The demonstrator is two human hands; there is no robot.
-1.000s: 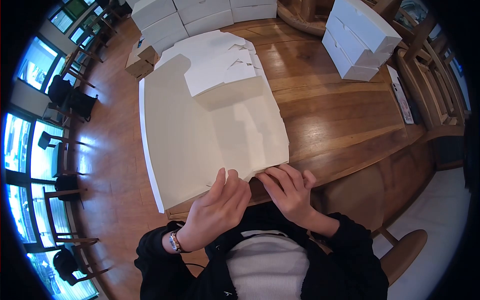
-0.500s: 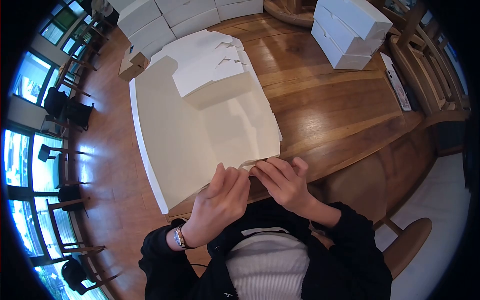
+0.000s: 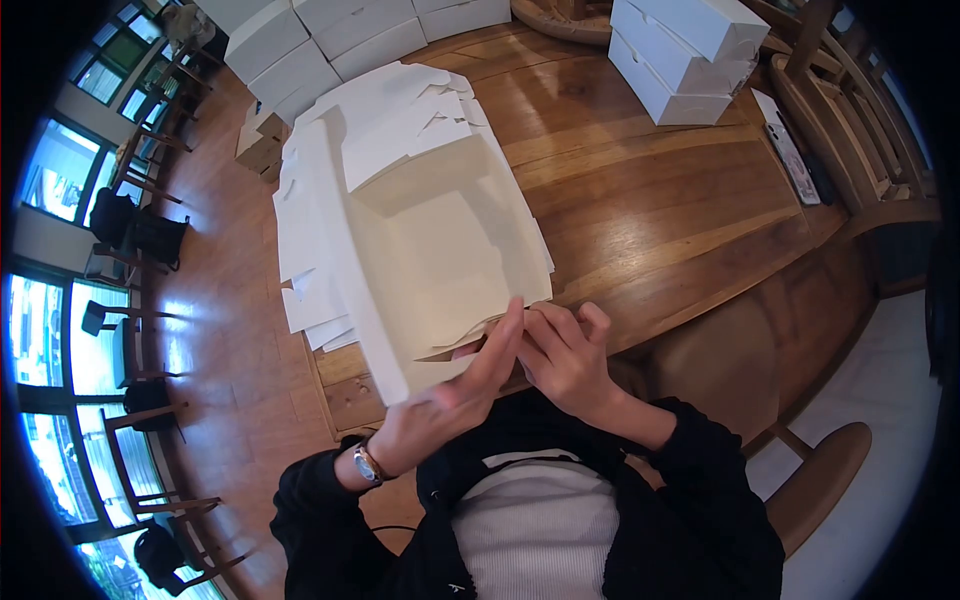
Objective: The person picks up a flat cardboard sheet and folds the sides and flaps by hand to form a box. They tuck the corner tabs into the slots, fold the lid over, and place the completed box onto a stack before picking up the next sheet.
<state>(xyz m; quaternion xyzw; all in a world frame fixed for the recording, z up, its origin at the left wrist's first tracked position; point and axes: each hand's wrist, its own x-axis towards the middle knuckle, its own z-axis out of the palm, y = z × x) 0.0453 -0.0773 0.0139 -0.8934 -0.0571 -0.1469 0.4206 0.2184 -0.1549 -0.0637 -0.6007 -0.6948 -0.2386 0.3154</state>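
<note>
A partly folded white cardboard box (image 3: 440, 240) with a cream inside lies before me on several flat white box blanks (image 3: 310, 255). Its left wall stands up along its length. At the near end, loose flaps bend inward. My left hand (image 3: 450, 395) grips that near end, its fingers stretched along the outside and a fingertip showing inside among the flaps. At the near right corner, my right hand (image 3: 568, 362) pinches the cardboard edge between bent fingers. The two hands nearly touch, and the folds between them are partly hidden.
Closed white boxes (image 3: 360, 40) are stacked at the back left, and another stack (image 3: 680, 65) stands at the back right. A phone (image 3: 792, 165) lies near the right edge of the wooden table (image 3: 640, 210). A chair (image 3: 825, 490) is at lower right.
The box's left wall has swung up and inward, uncovering the blanks beneath on the left. My left hand has moved slightly right and its fingers have straightened. My right hand has barely moved.
</note>
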